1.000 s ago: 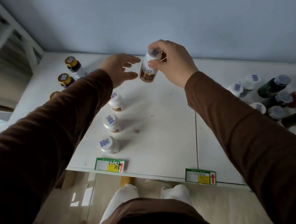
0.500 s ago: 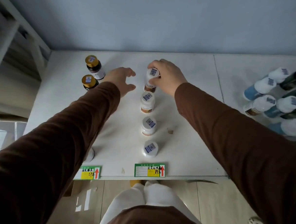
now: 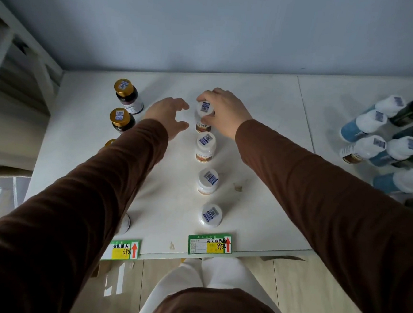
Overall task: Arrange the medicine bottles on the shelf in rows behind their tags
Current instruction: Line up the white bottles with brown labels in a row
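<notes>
White-capped and standing upright, the rearmost medicine bottle [image 3: 204, 116] sat on the shelf [image 3: 262, 140] at the back of a row of four, the right hand [image 3: 224, 113] curling its fingers round the cap. The three bottles ahead [image 3: 207, 148] ran toward the front edge, ending behind the green tag [image 3: 210, 245]. The left hand [image 3: 167, 113] hovered just beside the gripped bottle, fingers loosely spread, holding nothing. Gold-capped bottles [image 3: 124, 95] lined the left edge behind another tag [image 3: 124, 249]; blue and dark bottles [image 3: 382, 144] clustered near the right edge
</notes>
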Available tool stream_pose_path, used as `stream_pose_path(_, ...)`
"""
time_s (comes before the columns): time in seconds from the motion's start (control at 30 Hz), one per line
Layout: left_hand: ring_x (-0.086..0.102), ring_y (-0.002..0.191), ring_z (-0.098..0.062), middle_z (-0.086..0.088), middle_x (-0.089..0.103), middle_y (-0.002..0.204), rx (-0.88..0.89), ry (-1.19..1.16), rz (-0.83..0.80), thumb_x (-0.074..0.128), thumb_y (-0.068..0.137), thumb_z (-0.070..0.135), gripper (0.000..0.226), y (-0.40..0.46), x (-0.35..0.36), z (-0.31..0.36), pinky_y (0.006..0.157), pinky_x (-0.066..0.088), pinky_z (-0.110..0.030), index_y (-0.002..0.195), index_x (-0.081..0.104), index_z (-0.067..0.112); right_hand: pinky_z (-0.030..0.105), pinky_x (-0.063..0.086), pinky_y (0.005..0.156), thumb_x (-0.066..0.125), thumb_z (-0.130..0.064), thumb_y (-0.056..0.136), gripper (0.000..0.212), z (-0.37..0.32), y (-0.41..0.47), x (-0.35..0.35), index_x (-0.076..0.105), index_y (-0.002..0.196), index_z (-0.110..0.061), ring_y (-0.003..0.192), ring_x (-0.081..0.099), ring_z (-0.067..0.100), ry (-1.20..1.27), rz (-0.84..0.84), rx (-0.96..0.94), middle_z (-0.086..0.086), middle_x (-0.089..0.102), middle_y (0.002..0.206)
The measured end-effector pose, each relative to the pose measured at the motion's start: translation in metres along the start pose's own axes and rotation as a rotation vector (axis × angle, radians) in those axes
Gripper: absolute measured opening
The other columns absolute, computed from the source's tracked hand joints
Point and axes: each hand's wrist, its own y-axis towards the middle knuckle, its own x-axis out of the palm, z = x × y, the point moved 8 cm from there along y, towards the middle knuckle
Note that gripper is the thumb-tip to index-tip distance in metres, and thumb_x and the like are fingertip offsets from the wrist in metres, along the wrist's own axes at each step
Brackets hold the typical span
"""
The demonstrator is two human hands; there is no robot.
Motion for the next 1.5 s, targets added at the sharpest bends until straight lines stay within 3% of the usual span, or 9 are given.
stream_pose_path(0.1,0.054,0.113,-0.024,-0.004,0.059,0.125,0.02,0.013,0.045,0.067,0.086,0.026,0.042,-0.004,-0.015,0.008,0.096,0.043,-0.036,0.127,0.056,0.021,0.03,0.04,0.095,0.066,-0.025,0.087,0.056,0.001,-0.01,-0.01,0.048,0.139,-0.021,0.119,0.049,0.025,0.056,0.012,0.016,0.005,0.053,0.131)
stream_pose_path(0.37,0.054,0.114,-0.026,-0.006,0.058,0.122,0.252,0.003,0.156,0.065,0.086,0.028,0.038,-0.022,-0.053,0.088,0.094,0.042,-0.035,0.123,0.058,0.022,0.029,0.042,0.095,0.059,-0.027,0.094,0.032,0.03,-0.084,-0.075,0.06,0.125,-0.021,0.113,0.052,0.019,0.101,0.266,0.105,0.001,0.058,0.122)
stream_pose_path(0.53,0.056,0.111,-0.025,-0.005,0.059,0.124,0.382,-0.06,0.119,0.066,0.085,0.03,0.038,-0.037,-0.037,0.164,0.093,0.04,-0.031,0.121,0.06,0.022,0.023,0.04,0.088,0.059,-0.029,0.094,0.024,0.077,-0.143,-0.102,0.065,0.117,-0.023,0.105,0.054,0.015,0.097,0.339,0.204,-0.003,0.061,0.114)
stream_pose_path(0.7,0.055,0.111,-0.022,-0.003,0.06,0.119,0.442,-0.095,0.048,0.068,0.084,0.031,0.038,-0.045,0.011,0.232,0.092,0.038,-0.028,0.12,0.06,0.023,0.032,0.046,0.091,0.059,-0.028,0.094,0.023,0.138,-0.194,-0.121,0.066,0.115,-0.022,0.102,0.055,0.018,0.091,0.364,0.274,0.0,0.061,0.11)
stream_pose_path(0.83,0.056,0.108,-0.021,-0.002,0.06,0.116,0.419,-0.121,-0.013,0.069,0.082,0.032,0.04,-0.043,0.067,0.282,0.087,0.036,-0.025,0.12,0.061,0.023,0.035,0.045,0.092,0.059,-0.021,0.094,0.023,0.198,-0.227,-0.138,0.066,0.116,-0.018,0.103,0.057,0.021,0.097,0.361,0.293,0.005,0.062,0.111)
stream_pose_path(1.07,0.057,0.111,-0.019,-0.001,0.061,0.121,0.244,-0.163,-0.049,0.075,0.077,0.032,0.05,-0.026,0.159,0.333,0.097,0.043,-0.031,0.123,0.059,0.019,0.037,0.04,0.099,0.051,-0.011,0.096,0.036,0.283,-0.239,-0.148,0.057,0.131,-0.015,0.117,0.052,0.029,-0.075,0.236,0.246,0.01,0.057,0.129)
stream_pose_path(1.27,0.056,0.099,-0.026,-0.006,0.063,0.107,0.149,-0.198,0.009,0.077,0.073,0.036,0.047,-0.015,0.202,0.354,0.084,0.042,-0.033,0.111,0.06,0.014,0.041,0.044,0.093,0.047,0.001,0.091,0.042,0.283,-0.219,-0.133,0.053,0.131,-0.012,0.117,0.047,0.031,-0.259,0.132,0.028,0.011,0.054,0.128)
stream_pose_path(1.33,0.057,0.093,-0.03,-0.009,0.064,0.097,0.149,-0.189,0.042,0.076,0.072,0.037,0.042,-0.012,0.21,0.361,0.079,0.04,-0.034,0.1,0.059,0.011,0.037,0.041,0.086,0.049,-0.003,0.091,0.038,0.28,-0.213,-0.128,0.055,0.128,-0.013,0.114,0.047,0.03,-0.33,0.104,-0.025,0.01,0.055,0.124)
stream_pose_path(1.5,0.054,0.093,-0.028,-0.007,0.066,0.096,0.088,-0.278,0.099,0.076,0.071,0.035,0.043,-0.009,0.22,0.36,0.079,0.036,-0.031,0.103,0.059,0.011,0.038,0.041,0.079,0.055,-0.008,0.091,0.035,0.284,-0.21,-0.125,0.054,0.126,-0.013,0.114,0.047,0.028,-0.335,0.07,-0.039,0.009,0.055,0.119)
